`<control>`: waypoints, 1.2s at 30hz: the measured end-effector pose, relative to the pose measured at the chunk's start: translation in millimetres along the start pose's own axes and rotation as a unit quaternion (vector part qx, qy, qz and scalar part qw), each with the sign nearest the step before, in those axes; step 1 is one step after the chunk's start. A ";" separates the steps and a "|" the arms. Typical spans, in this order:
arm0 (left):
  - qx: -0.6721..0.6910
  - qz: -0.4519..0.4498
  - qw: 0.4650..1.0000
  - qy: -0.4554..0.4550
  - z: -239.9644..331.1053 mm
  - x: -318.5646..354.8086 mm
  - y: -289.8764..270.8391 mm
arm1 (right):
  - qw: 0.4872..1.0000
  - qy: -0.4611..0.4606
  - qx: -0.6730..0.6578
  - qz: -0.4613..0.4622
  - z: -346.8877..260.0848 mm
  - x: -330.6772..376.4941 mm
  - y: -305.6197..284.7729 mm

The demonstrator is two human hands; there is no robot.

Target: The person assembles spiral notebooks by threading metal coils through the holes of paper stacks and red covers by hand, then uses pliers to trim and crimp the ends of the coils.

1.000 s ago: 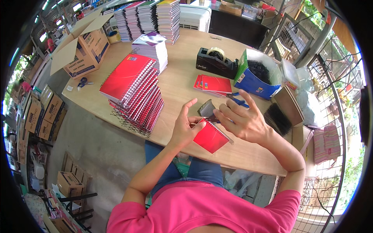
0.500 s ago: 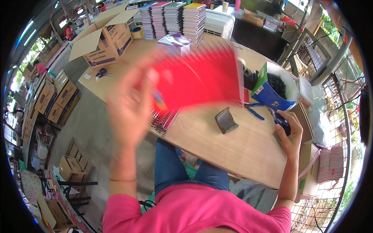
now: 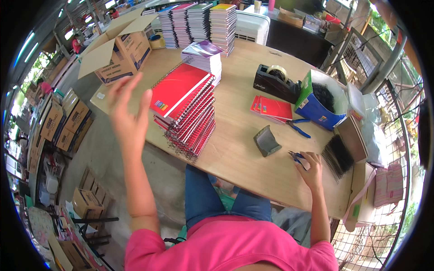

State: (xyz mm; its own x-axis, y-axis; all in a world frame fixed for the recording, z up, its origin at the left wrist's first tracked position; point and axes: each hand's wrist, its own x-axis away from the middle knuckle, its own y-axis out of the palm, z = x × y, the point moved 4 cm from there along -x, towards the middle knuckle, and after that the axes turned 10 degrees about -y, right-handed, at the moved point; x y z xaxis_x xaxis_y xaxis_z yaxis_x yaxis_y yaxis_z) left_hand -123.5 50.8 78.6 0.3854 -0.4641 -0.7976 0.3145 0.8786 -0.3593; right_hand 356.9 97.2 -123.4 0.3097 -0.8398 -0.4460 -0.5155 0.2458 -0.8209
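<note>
A stack of red spiral-bound notebooks stands at the table's left edge, its wire bindings fanned unevenly. Just left of it my left hand is raised, slightly blurred, fingers apart and holding nothing. On the right, my right hand is closed around blue-handled pliers, their jaws pointing left over the table. A curved grey block sits between the pliers and the stack. Beyond it lie several thin red booklets, with a second pair of blue-handled pliers beside them.
A black tape dispenser and a blue-green box of black coils stand at the right. More black coils lie nearer. White-edged books, taller notebook stacks and an open carton are at the back.
The red notebook that my left hand was swinging now lies on the stack, and that hand has let go. My right hand has moved left and nearer with the pliers.
</note>
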 end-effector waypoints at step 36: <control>0.289 -0.325 0.897 -0.080 47.4 241.8 145.9 | 0.967 0.021 -0.253 0.021 -36.1 0.2 -3.4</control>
State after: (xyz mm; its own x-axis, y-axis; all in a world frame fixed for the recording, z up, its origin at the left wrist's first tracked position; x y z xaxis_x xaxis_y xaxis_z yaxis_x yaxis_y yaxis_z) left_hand 56.6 61.5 -143.7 0.0618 -0.9080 -0.4144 0.8969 0.2327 -0.3760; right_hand 329.9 78.8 -107.9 0.2529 -0.8555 -0.4519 -0.8554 0.0206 -0.5176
